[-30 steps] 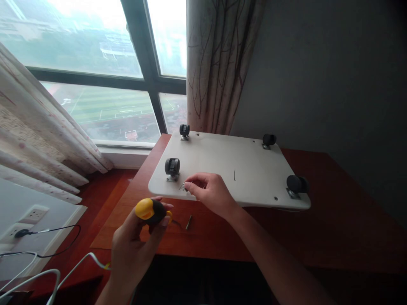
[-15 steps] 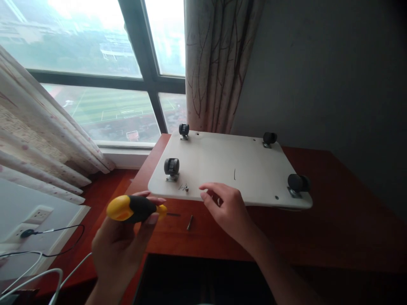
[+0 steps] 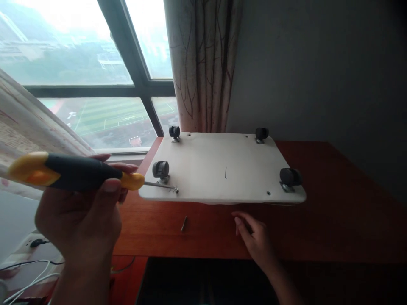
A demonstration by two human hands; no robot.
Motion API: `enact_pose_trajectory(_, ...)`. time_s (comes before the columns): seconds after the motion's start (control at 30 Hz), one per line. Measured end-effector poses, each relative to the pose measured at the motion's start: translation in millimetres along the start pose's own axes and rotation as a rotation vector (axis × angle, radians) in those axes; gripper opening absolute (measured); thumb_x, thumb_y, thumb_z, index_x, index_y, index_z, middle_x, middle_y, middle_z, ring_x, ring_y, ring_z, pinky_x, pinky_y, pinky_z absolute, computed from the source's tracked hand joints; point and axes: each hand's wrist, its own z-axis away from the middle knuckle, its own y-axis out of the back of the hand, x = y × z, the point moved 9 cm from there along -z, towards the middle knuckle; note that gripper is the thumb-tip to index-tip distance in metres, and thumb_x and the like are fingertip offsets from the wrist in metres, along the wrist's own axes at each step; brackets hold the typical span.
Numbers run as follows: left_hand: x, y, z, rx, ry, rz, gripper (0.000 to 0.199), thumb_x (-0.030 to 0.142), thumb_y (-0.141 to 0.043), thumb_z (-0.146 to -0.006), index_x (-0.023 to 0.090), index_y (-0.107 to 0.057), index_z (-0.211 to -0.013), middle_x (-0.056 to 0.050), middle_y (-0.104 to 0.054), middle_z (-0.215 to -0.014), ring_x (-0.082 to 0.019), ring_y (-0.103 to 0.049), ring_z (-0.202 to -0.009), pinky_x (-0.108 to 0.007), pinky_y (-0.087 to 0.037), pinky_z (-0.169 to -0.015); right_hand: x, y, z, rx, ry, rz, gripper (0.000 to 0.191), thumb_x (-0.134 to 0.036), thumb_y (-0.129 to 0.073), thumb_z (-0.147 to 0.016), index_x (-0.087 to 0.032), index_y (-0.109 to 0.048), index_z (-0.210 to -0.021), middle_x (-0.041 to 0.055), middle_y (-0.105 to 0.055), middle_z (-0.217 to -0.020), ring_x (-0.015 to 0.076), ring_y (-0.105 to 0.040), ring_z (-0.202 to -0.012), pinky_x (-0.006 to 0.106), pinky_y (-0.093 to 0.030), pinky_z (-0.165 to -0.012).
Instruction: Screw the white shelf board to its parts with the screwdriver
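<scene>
My left hand [image 3: 85, 207] is wrapped round a yellow and black screwdriver [image 3: 79, 171], its shaft pointing right. The tip appears at or very near a small metal screw [image 3: 177, 190] on the near left corner of a white board [image 3: 210, 169]. Black casters [image 3: 160, 170] stand up at the board's four corners. My right hand [image 3: 254, 237], fingers curled with a gap at the thumb and nothing seen in them, is over the table in front of the board. A loose metal bolt [image 3: 184, 223] lies on the reddish table [image 3: 146, 237].
Behind the board hang a patterned curtain [image 3: 203, 63] and a window [image 3: 108, 114]. A dark panel [image 3: 203, 279] is below the table's near edge. White and black cables and a wall socket [image 3: 32, 241] are at the lower left.
My left hand has raised the screwdriver, bringing its tip to the screw area. My right hand has moved away from the board, to the right and nearer me. The view has shifted slightly.
</scene>
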Motion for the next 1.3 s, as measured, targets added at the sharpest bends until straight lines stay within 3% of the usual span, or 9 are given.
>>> enact_pose_trajectory(0.1,-2.9,-4.8,-1.4,0.006,-0.004,0.084,0.044,0.018,-0.085,-0.072,0.007,-0.07,-0.112,-0.004,-0.075,-0.079,-0.02,-0.072,-0.071,-0.024,-0.048,-0.052,-5.0,-3.3,-1.3,-0.01,0.03,0.023,0.038,-0.046,-0.048,-0.101,-0.019,-0.072,-0.112,0.0047,-0.069,-0.075,0.0184,-0.068,-0.07,0.028,-0.056,-0.07)
enact_pose_trajectory(0.33,-8.0,-11.0,-0.8,-0.027,0.01,0.068,0.04,0.016,-0.083,-0.074,0.008,-0.071,-0.111,-0.003,-0.075,-0.079,-0.018,-0.07,-0.068,-0.026,-0.045,-0.052,-6.8,-3.8,0.8,-0.013,0.051,0.052,0.036,-0.043,-0.048,-0.102,-0.018,-0.072,-0.113,0.006,-0.071,-0.08,0.0188,-0.07,-0.074,0.029,-0.056,-0.074)
enact_pose_trajectory(0.7,-10.3,-11.3,-1.0,-0.066,-0.003,0.009,0.039,0.019,-0.085,-0.075,0.011,-0.074,-0.111,-0.003,-0.076,-0.084,-0.019,-0.073,-0.074,-0.028,-0.055,-0.061,-6.8,-5.6,0.4,-0.031,0.048,0.048,0.037,-0.043,-0.048,-0.102,-0.018,-0.071,-0.115,0.0065,-0.072,-0.083,0.0189,-0.07,-0.075,0.029,-0.055,-0.073)
enact_pose_trajectory(0.83,-4.3,-29.2,-11.6,-0.218,-0.021,-0.047,0.037,0.021,-0.085,-0.075,0.015,-0.076,-0.11,-0.001,-0.077,-0.085,-0.017,-0.071,-0.072,-0.032,-0.061,-0.076,-5.1,-5.1,0.8,-0.009,0.075,0.048,0.036,-0.043,-0.049,-0.102,-0.018,-0.072,-0.114,0.006,-0.072,-0.082,0.0185,-0.069,-0.073,0.028,-0.055,-0.072)
enact_pose_trajectory(0.93,-9.5,-54.0,-19.7,-0.421,0.011,-0.029,0.038,0.023,-0.081,-0.079,0.015,-0.073,-0.115,-0.005,-0.076,-0.087,-0.019,-0.071,-0.076,-0.031,-0.059,-0.072,-3.9,-5.7,0.8,-0.011,0.077,0.052,0.035,-0.043,-0.049,-0.102,-0.019,-0.072,-0.114,0.006,-0.073,-0.083,0.0185,-0.07,-0.074,0.027,-0.055,-0.072)
enact_pose_trajectory(1.0,-16.4,-69.4,-23.6,-0.527,0.035,0.104,0.041,0.023,-0.079,-0.08,0.013,-0.07,-0.119,-0.006,-0.075,-0.086,-0.019,-0.07,-0.075,-0.03,-0.058,-0.068,-3.8,-5.8,0.7,-0.012,0.076,0.054,0.035,-0.043,-0.049,-0.102,-0.019,-0.072,-0.114,0.006,-0.073,-0.083,0.0187,-0.07,-0.074,0.027,-0.055,-0.071)
enact_pose_trajectory(1.13,-32.0,-80.2,-33.3,-0.501,0.06,0.392,0.034,0.032,-0.08,-0.08,0.014,-0.069,-0.107,-0.005,-0.07,-0.074,-0.017,-0.064,-0.065,-0.028,-0.052,-0.059,-3.8,-6.2,0.2,-0.012,0.065,0.033,0.035,-0.043,-0.05,-0.101,-0.019,-0.072,-0.114,0.0063,-0.072,-0.083,0.0185,-0.069,-0.074,0.028,-0.054,-0.071)
enact_pose_trajectory(1.3,-37.3,-77.8,-37.3,-0.421,0.061,0.46,0.034,0.045,-0.081,-0.078,0.017,-0.07,-0.092,-0.005,-0.066,-0.076,-0.018,-0.061,-0.067,-0.031,-0.052,-0.061,4.5,-5.4,-0.3,-0.011,-0.019,-0.1,0.032,-0.045,-0.055,-0.099,-0.021,-0.073,-0.112,0.0032,-0.068,-0.076,0.0164,-0.065,-0.071,0.028,-0.051,-0.07)
